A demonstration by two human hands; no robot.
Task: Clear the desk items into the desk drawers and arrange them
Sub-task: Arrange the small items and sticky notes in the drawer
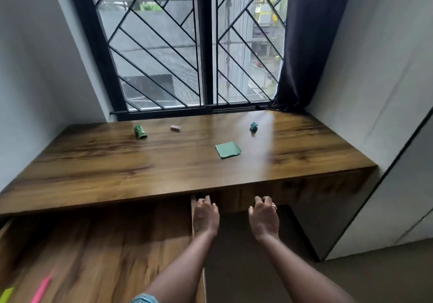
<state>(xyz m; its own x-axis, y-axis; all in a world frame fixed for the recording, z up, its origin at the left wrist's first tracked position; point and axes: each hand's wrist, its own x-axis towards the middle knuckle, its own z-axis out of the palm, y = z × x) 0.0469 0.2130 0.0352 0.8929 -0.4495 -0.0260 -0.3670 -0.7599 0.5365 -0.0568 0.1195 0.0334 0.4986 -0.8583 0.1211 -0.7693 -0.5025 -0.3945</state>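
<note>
Left hand (206, 218), right hand (264, 220) at drawer front (293, 194); grip unclear.

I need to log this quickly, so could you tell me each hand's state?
Left hand: fingers curled at the desk front; grip cannot be told.
Right hand: likewise curled there; grip unclear.

Bare forearms (185, 267), ring (200, 201) on left hand (206, 218), ring (274, 207) on right hand (264, 220), blue denim garment (144, 299)
</note>
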